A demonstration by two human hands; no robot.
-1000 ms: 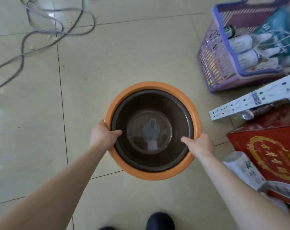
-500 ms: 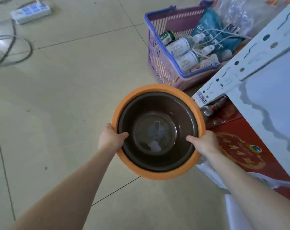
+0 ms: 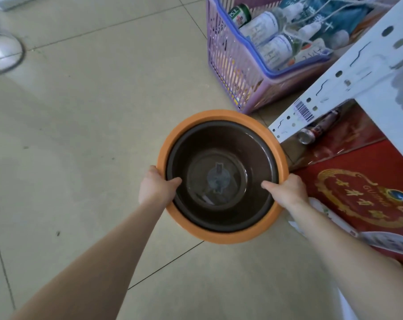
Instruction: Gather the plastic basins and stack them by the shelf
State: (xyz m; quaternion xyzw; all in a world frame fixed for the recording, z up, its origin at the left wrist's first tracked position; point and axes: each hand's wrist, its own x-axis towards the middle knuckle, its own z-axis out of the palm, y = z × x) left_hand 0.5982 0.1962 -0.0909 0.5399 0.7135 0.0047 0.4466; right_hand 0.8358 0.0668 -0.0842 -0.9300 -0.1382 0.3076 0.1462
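A dark brown basin sits nested inside an orange basin, and I carry the pair above the tiled floor. My left hand grips the left rim with its thumb inside. On the right rim, my right hand holds the same way. The white perforated shelf frame stands just right of the basins, its corner close to the orange rim.
A purple slatted basket full of bottles stands on the floor beyond the shelf corner. Under the shelf lie a red box and a can. Grey cables curl at the far left. Beige floor tiles spread to the left.
The view has swung right and forward: the shelf, basket and red box have come closer, and the cables slid to the left edge. Both hands keep the same hold on the stacked basins.
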